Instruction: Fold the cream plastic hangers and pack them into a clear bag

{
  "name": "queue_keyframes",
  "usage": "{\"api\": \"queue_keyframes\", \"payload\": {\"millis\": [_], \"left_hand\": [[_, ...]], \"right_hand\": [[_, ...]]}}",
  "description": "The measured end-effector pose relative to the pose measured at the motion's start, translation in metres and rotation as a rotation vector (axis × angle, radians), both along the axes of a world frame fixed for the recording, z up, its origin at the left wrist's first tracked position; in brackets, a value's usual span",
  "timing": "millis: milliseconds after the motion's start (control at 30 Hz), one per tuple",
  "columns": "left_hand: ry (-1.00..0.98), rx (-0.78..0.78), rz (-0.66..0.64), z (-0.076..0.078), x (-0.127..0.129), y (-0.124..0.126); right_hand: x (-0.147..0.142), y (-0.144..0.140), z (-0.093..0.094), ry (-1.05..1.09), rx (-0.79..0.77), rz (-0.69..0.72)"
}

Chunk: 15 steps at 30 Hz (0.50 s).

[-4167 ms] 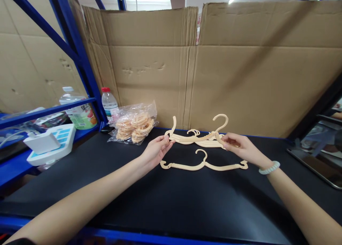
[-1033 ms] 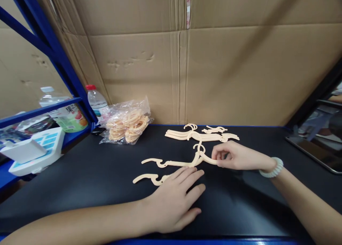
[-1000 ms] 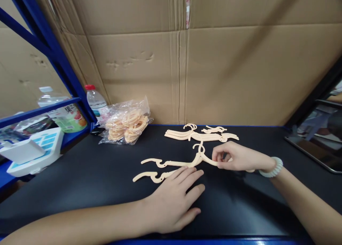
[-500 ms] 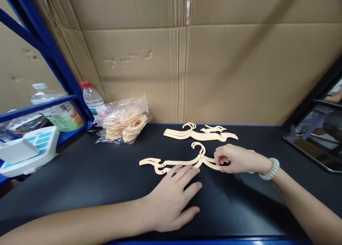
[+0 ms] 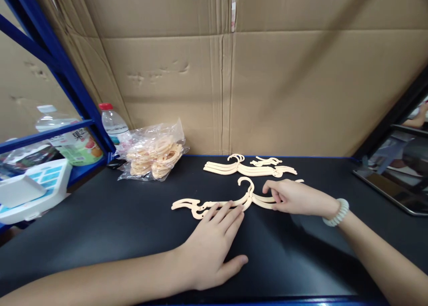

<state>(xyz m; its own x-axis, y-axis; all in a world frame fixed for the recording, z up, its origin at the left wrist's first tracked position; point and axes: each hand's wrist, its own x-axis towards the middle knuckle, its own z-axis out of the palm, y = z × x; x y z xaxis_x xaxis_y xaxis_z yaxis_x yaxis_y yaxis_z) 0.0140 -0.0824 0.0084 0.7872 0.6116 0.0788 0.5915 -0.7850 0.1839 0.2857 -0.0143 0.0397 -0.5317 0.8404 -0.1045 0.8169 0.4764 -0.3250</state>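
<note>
A pair of cream folding clothes hangers [image 5: 248, 199] lies on the black table, the two almost stacked, with hooks pointing away from me. My left hand [image 5: 214, 239] rests flat across their left arms, fingers stretched out and thumb apart. My right hand [image 5: 290, 197] is curled over the right arms, with thumb and bent fingers around them and the index finger raised a little. The palm hides much of that side; a tip shows beyond the hand. Behind them lies a neat stack of similar hangers [image 5: 257, 169], beside some loose cream pieces [image 5: 265, 161].
A clear plastic bag of cream parts [image 5: 154, 157] sits at the back left, near a red-capped bottle [image 5: 113, 123]. On the left a blue shelf frame [image 5: 63, 74] holds a large bottle and a white-blue box [image 5: 50, 181]. Cardboard [image 5: 167, 74] walls the back; a black-framed panel [image 5: 394, 163] stands right.
My left fingers have settled flatter and closer together on the hangers. The right index finger has lifted slightly. The two hangers now line up more closely at the hooks.
</note>
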Motion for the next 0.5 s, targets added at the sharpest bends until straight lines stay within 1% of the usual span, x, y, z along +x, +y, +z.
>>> {"api": "queue_keyframes", "payload": {"millis": [100,300,500], "left_hand": [[-0.012,0.008,0.019,-0.003,-0.001,0.001],[0.033,0.003,0.059,-0.005,-0.001,0.003],[0.027,0.056,0.095,-0.007,-0.002,0.011]], "right_hand": [[-0.001,0.000,0.001,-0.019,-0.007,-0.013],[-0.002,0.001,0.001,-0.040,0.021,0.000],[-0.010,0.002,0.000,-0.032,0.062,-0.024]]}}
